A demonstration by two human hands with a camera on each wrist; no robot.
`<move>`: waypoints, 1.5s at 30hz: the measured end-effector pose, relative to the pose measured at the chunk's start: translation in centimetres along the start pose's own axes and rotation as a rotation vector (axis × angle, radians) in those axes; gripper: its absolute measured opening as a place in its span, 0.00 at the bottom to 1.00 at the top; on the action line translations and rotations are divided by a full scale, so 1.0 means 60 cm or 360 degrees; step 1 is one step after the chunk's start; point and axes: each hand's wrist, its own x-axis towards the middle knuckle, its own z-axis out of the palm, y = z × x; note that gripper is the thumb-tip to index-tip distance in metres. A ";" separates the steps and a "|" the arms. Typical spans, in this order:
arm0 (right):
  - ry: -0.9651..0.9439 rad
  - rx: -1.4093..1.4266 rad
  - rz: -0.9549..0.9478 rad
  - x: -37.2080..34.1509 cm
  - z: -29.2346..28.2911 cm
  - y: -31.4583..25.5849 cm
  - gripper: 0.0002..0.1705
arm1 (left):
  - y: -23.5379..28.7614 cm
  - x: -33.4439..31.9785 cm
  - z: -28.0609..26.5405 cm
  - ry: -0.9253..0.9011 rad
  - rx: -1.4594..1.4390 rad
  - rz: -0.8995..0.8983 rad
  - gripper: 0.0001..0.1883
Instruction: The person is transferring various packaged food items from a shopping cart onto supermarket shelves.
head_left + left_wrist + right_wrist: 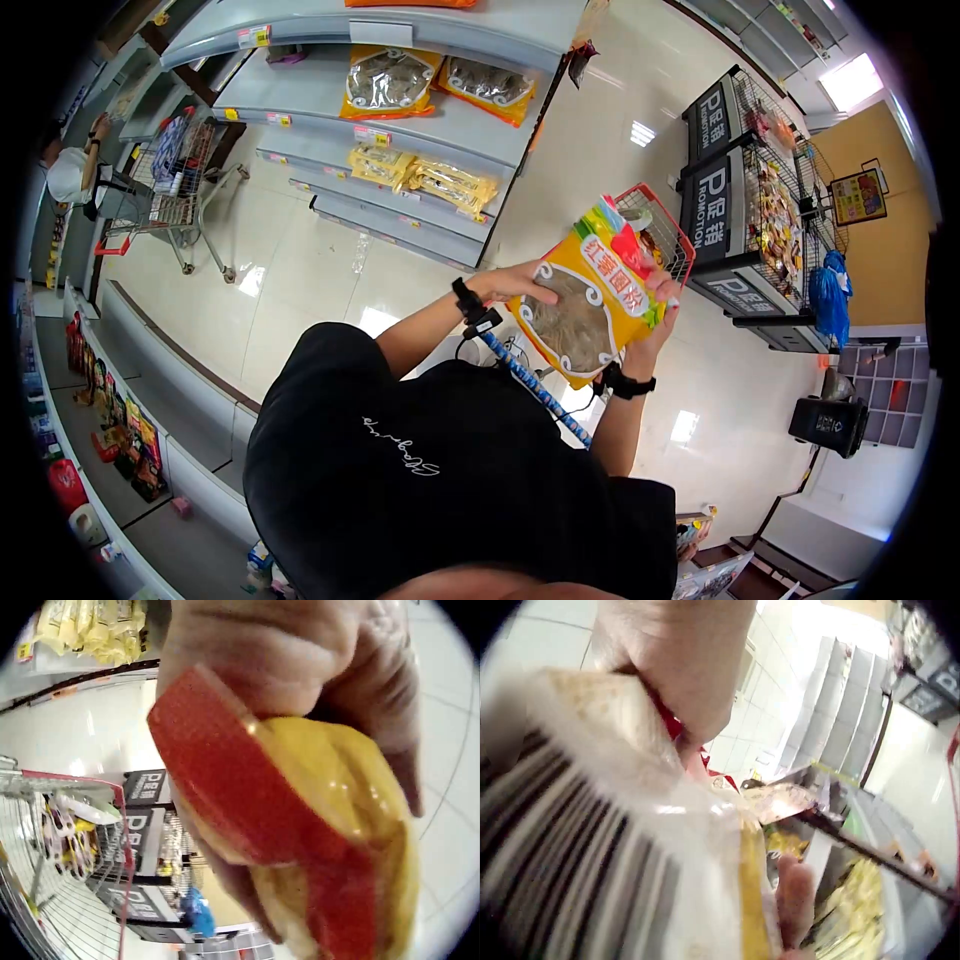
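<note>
Left hand (pixel 512 283) and right hand (pixel 655 312) pinch the windowed yellow plastic packet (pixel 570 325) — seemingly picked out, but not yet in the far red-rimmed wire cart (pixel 75 778) (colourful packaged goods (pixel 79 851) already inside).

A grey shelf unit (pixel 295 92) has price tags (pixel 372 137) along its edges and pale yellow packets (pixel 450 184) on a lower shelf. Left of the shelf unit, a partly visible person (pixel 68 178) is beside a wire trolley (pixel 172 208). Right of the shelf unit, across a glossy tiled floor (pixel 620 100), are black-panelled stands (pixel 712 212) lettered PROMOTION. Farther right of the unit are a yellow sign (pixel 858 196) in a dark frame, a blue plastic bag (pixel 828 302) and a black container (pixel 828 425).
</note>
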 end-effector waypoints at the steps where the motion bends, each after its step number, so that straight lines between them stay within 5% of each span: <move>1: 0.0032 0.0026 0.0013 0.007 0.014 0.009 0.18 | 0.004 -0.023 0.001 0.0123 0.0069 0.0026 0.37; 5: 0.0675 -0.0118 0.0502 0.018 0.098 0.034 0.24 | 0.016 -0.111 -0.004 0.0503 -0.0031 0.0314 0.31; 8: 0.0509 0.0224 0.0844 -0.020 0.108 0.102 0.31 | 0.052 -0.145 -0.020 0.0814 0.0120 0.0476 0.28; 11: 0.0177 -0.0526 0.0992 -0.052 0.130 0.184 0.36 | 0.104 -0.167 -0.050 0.0906 0.0315 0.0615 0.25; 13: 0.0213 -0.0254 0.0985 -0.023 0.143 0.217 0.39 | 0.148 -0.185 -0.047 0.0923 0.0542 0.0759 0.24; 14: 0.0208 -0.0101 0.0984 0.008 0.152 0.240 0.40 | 0.163 -0.193 -0.051 0.1194 0.0909 0.0574 0.25; 18: 0.0127 -0.0053 0.0873 0.130 0.210 0.251 0.42 | 0.130 -0.222 -0.064 0.1859 0.0952 0.1166 0.25; 20: 0.0064 -0.0146 0.0667 0.196 0.241 0.273 0.42 | 0.113 -0.241 -0.057 0.1851 0.0625 0.1285 0.22; 24: -0.0059 -0.0613 0.0169 0.283 0.285 0.318 0.40 | 0.023 -0.314 -0.038 0.1799 0.0873 0.0974 0.13; 27: -0.0074 -0.0741 0.0120 0.338 0.277 0.415 0.43 | -0.019 -0.343 0.021 0.1589 0.0703 0.0892 0.08; 31: -0.0039 -0.1955 -0.0084 0.368 0.163 0.607 0.62 | -0.036 -0.366 0.044 0.1397 0.0590 0.0928 0.07; 34: 0.0101 -0.2585 0.0172 0.359 0.176 0.621 0.62 | -0.038 -0.377 0.050 0.1474 0.0565 0.0944 0.08; 40: 0.0302 -0.2674 0.0171 0.330 0.199 0.578 0.55 | -0.057 -0.377 0.068 0.1508 0.0676 0.0942 0.07; 45: 0.0262 -0.2317 -0.0405 0.259 0.138 0.485 0.46 | -0.069 -0.363 0.065 0.1377 0.0685 0.0797 0.08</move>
